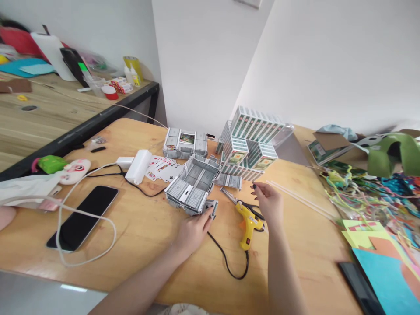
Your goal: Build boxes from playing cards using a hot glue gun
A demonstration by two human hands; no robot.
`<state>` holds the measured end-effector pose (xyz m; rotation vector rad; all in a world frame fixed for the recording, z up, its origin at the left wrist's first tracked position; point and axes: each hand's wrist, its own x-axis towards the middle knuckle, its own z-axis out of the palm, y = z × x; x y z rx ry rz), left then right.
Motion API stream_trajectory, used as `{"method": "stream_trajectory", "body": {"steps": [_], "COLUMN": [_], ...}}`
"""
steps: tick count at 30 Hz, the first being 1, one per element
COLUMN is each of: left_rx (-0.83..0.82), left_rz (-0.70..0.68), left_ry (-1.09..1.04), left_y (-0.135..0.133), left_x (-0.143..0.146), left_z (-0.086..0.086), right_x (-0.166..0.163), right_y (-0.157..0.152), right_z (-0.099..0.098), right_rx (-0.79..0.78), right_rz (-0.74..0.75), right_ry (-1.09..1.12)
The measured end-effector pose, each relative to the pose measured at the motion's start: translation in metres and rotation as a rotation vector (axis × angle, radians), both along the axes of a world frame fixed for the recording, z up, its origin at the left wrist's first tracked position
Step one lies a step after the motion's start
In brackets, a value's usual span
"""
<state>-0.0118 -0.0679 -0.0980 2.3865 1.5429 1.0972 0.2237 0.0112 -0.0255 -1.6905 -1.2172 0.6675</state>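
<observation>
My left hand rests on the wooden table, its fingers pressed against the near corner of an open box made of grey-backed playing cards. My right hand hovers just above a yellow glue gun, fingers loosely curled and apart, holding nothing that I can see. Scissors lie beside the glue gun. The gun's black cord loops toward me.
Stacked card packs stand behind the box, with loose cards and another card piece nearby. A black phone, white charger and cable lie left. Glue sticks, coloured paper and scraps fill the right.
</observation>
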Motion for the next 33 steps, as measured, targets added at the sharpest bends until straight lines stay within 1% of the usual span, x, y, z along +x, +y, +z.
{"method": "stream_trajectory", "body": {"steps": [4,7,9,11,15,17,19,21,24,26,27,29,31,32,33], "left_rx": [0.002,0.008,0.026,0.049,0.065,0.064,0.082,0.135,0.240,0.307,0.342,0.415,0.403,0.356,0.297], "left_rz": [0.016,0.010,0.009,0.020,0.012,-0.026,-0.070,-0.097,-0.087,-0.029,0.025,0.206,0.393,0.426,0.428], "left_ry": [0.000,0.003,0.007,0.016,-0.012,-0.084,-0.166,-0.223,-0.255,-0.286,-0.318,-0.422,-0.495,-0.511,-0.528], "left_y": [0.000,0.000,0.000,-0.001,-0.002,-0.004,-0.007,-0.011,-0.016,-0.015,-0.013,-0.007,0.002,0.006,0.011], "left_x": [0.000,0.000,0.000,-0.001,-0.001,-0.002,-0.004,-0.008,-0.019,-0.030,-0.037,-0.049,-0.061,-0.066,-0.070], "left_z": [-0.002,-0.002,-0.001,0.001,0.007,0.011,0.016,0.021,0.025,0.025,0.025,0.024,0.024,0.024,0.026], "right_x": [-0.009,-0.026,-0.042,-0.059,-0.088,-0.099,-0.109,-0.118,-0.131,-0.137,-0.140,-0.145,-0.148,-0.150,-0.150], "right_y": [-0.009,-0.020,-0.030,-0.040,-0.055,-0.060,-0.063,-0.066,-0.072,-0.077,-0.079,-0.084,-0.089,-0.090,-0.091], "right_z": [0.005,0.003,-0.001,-0.008,-0.020,-0.023,-0.024,-0.024,-0.028,-0.033,-0.037,-0.043,-0.047,-0.048,-0.049], "right_rx": [-0.043,-0.064,-0.079,-0.130,-0.193,-0.166,-0.102,-0.029,0.068,0.126,0.156,0.216,0.260,0.275,0.286], "right_rz": [0.060,0.093,0.126,0.190,0.301,0.305,0.268,0.238,0.234,0.237,0.235,0.229,0.228,0.232,0.241], "right_ry": [0.000,-0.007,-0.030,-0.045,0.012,0.060,0.077,0.067,0.059,0.037,0.016,-0.025,-0.058,-0.074,-0.091]}}
